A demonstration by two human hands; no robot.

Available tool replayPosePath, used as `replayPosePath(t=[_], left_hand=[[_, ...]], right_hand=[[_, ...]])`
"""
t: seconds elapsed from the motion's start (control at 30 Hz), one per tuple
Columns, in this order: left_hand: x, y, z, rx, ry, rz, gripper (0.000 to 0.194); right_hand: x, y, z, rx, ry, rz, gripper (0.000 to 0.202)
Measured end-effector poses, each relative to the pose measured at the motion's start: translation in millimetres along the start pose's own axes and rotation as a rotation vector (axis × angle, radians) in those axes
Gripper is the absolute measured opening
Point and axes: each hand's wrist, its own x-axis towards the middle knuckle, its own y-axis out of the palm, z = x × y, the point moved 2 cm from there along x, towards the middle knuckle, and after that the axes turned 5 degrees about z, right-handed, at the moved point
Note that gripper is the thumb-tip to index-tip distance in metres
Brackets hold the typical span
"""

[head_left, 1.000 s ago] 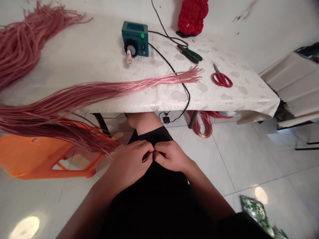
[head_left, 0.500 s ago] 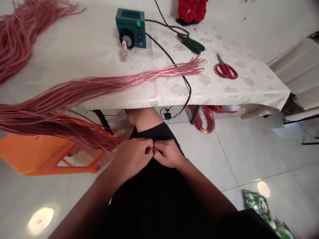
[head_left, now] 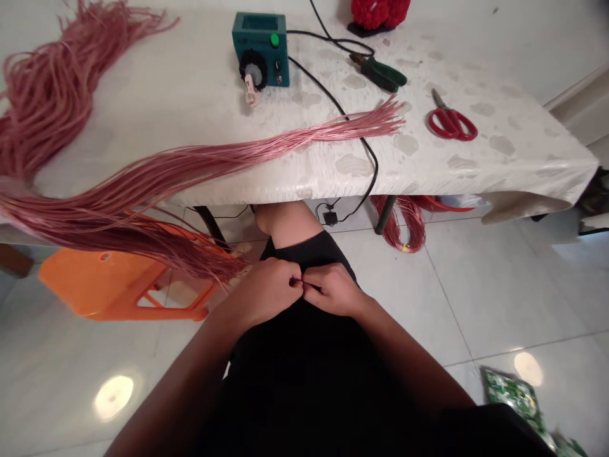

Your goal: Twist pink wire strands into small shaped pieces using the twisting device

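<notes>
My left hand and my right hand meet over my lap, both closed with fingertips pinched together. A tiny dark reddish bit shows between the fingertips, too small to name. Long pink strands run along the table's front edge, and part of the bundle hangs down, its ends near my left wrist. Behind them stands a teal machine with a green button and a pale pink clip on its black knob.
Green-handled pliers and red scissors lie on the table. A black cable crosses the strands. An orange stool stands at left below the edge. Coiled pink strands lie beneath the table.
The whole view has shifted, so the table and its objects appear farther right. My hands remain together in the same pinched pose over my lap.
</notes>
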Motion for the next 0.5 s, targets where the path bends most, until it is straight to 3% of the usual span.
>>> replayPosePath(t=[0.5], left_hand=[[-1.2, 2.3, -2.5, 0.113, 0.025, -0.051, 0.017]], right_hand=[[-1.0, 8.8, -3.1, -0.058, -0.037, -0.009, 0.028]])
